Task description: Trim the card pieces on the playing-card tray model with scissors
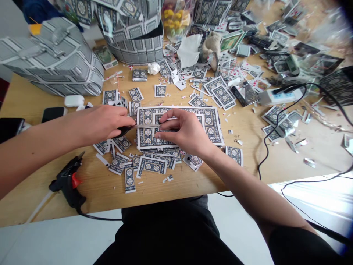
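Note:
My left hand (117,121) is closed around the dark handle of a pair of scissors (147,126), whose metal blades point right across a flat panel made of playing cards (215,127). At the blade tips is my right hand (179,129), thumb and fingers curled together over the panel; whatever they pinch is hidden. Under that hand, a smaller card piece (202,119) with a white border lies on the panel. Cut card pieces (151,165) are scattered along the panel's near edge.
A black glue gun (70,180) with a red trigger lies at the front left. Woven card containers (74,62) stand at the back left. Loose cards (220,92) and plastic wrappers crowd the back right, near a white power strip (281,96) with black cables.

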A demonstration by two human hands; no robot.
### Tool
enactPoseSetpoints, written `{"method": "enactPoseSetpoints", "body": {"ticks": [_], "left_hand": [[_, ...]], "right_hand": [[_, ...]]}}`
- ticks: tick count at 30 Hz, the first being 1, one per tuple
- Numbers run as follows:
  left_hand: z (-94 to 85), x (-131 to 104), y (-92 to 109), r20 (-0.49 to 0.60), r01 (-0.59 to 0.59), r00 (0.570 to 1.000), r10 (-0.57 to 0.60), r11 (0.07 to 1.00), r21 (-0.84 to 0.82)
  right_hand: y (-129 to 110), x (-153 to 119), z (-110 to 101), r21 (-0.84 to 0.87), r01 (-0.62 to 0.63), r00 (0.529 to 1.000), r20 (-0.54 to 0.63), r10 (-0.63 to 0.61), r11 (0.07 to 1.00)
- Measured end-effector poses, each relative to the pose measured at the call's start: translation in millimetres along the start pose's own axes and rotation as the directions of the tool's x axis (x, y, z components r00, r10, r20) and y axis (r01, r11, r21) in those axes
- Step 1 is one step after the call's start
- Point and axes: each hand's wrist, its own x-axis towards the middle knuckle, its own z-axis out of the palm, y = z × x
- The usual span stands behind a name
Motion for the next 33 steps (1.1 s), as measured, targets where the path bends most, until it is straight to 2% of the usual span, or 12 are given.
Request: {"method": "enactPoseSetpoints", "body": {"ticks": [6,21,23,27,30,33], "left_hand": [[3.2,-1.3,-0.9,-0.023,-0.008,1.000,0.007,1.000,-0.015],[-7.1,-3.0,11.5,0.009,0.005,1.000,-0.004,0.997,-0.083],[-8.8,-5.4,12.7,0.018,-0.002,1.000,0.003,0.999,-0.052],[-5.8,-10.9,18.9,-0.031,0.027,0.999,-0.025,0.998,0.063],[-1.9,-13.3,30.7,-0.082,0.082,0.994,-0.069,0.984,0.157],[-3.2,-14.9,48.4,-0.142,0.140,0.983,-0.116,0.975,0.174]], "right_hand": [[0.7,-0.3,0.5,0.015,0.004,1.000,0.003,-0.004,1.000],[1.0,-0.2,0.0,0.010,0.003,1.000,0.000,-0.003,1.000],[0.7,-0.4,0.2,0.011,0.001,1.000,0.003,-0.001,1.000],[0.4,-1.0,0.5,0.014,0.009,1.000,0.005,-0.009,1.000],[1.4,-0.7,0.1,0.007,0.010,1.000,0.000,-0.010,1.000],[2.7,0.2,-0.2,0.014,0.012,1.000,-0.001,-0.012,1.000]]}}
